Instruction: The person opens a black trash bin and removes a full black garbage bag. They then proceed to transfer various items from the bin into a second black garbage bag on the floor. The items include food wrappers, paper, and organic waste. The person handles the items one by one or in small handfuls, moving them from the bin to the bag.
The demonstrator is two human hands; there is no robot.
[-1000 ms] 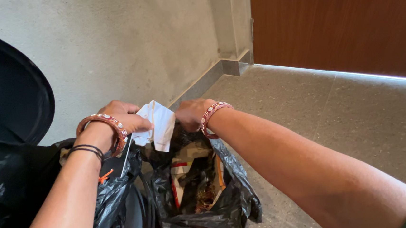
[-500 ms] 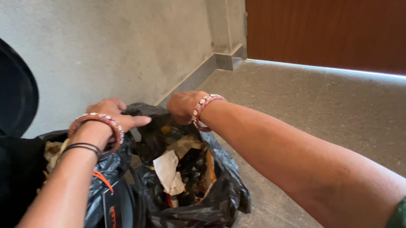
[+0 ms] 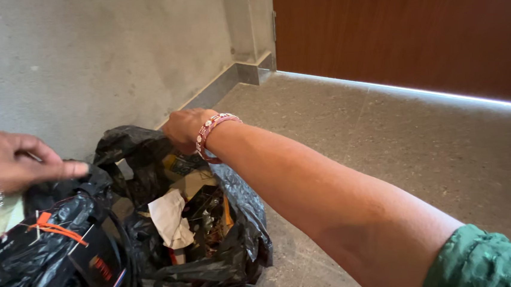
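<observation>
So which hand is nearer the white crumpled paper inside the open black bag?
Right. The right hand grips the black bag's far rim above the white paper; the left hand is off to the left.

Beaded bangle [image 3: 211, 128], green sleeve [image 3: 485, 262]

1. We take the open bag [image 3: 239, 246] on the floor [image 3: 388, 152] as our landmark; crumpled paper [image 3: 169, 218] lies in it.
2. Our right hand [image 3: 184, 129] is at its far rim.
3. Our left hand [image 3: 14, 161] is left of it, above a second bag [image 3: 42, 260].
4. The wall [image 3: 94, 59] is behind it, and the door [image 3: 409, 31] is behind and to its right.
</observation>
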